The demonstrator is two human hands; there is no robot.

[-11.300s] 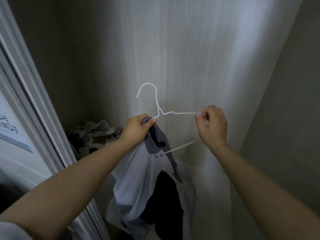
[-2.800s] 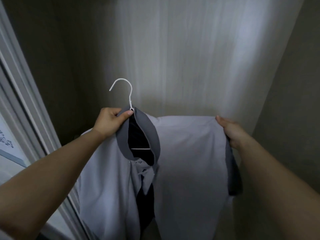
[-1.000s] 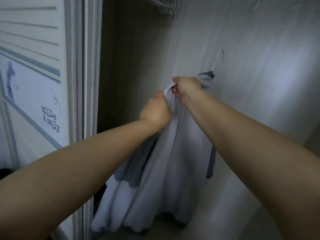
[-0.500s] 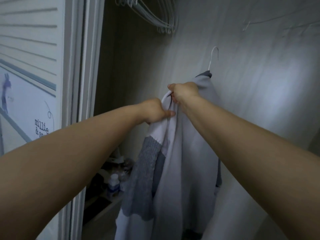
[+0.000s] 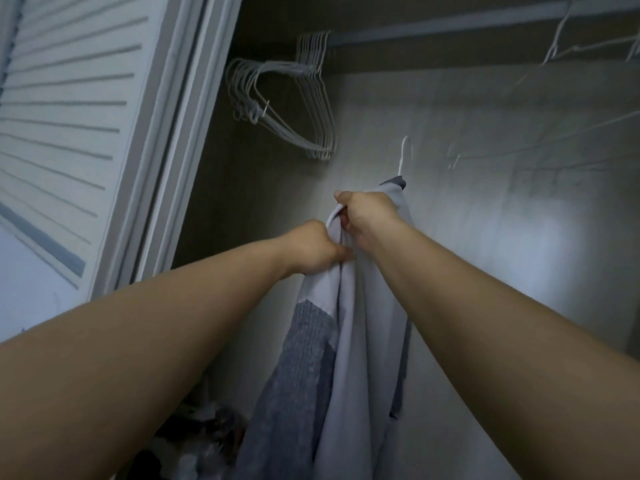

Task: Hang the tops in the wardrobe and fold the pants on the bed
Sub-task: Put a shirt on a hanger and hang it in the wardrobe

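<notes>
Top (image 5: 360, 341), pale grey with darker knitted sleeve panels, draped on a white wire hanger (image 5: 403, 157) and held up inside the wardrobe, below the rail (image 5: 450, 26); the hook is not on the rail. Right hand (image 5: 367, 216) grips bunched fabric at the shoulder, fingers curled round it. Left hand (image 5: 313, 249), just below and touching, pinches the same fold. Spare wire hangers (image 5: 304, 105) hang from the rail at left, beside the louvred door (image 5: 69, 116).

One head-worn wide-angle camera looks forward and up into the wardrobe from arm's length. The closet rod (image 5: 450, 24) runs across the top of the frame, the louvred door (image 5: 69, 116) fills the upper left, and both forearms enter from the bottom edge.
</notes>
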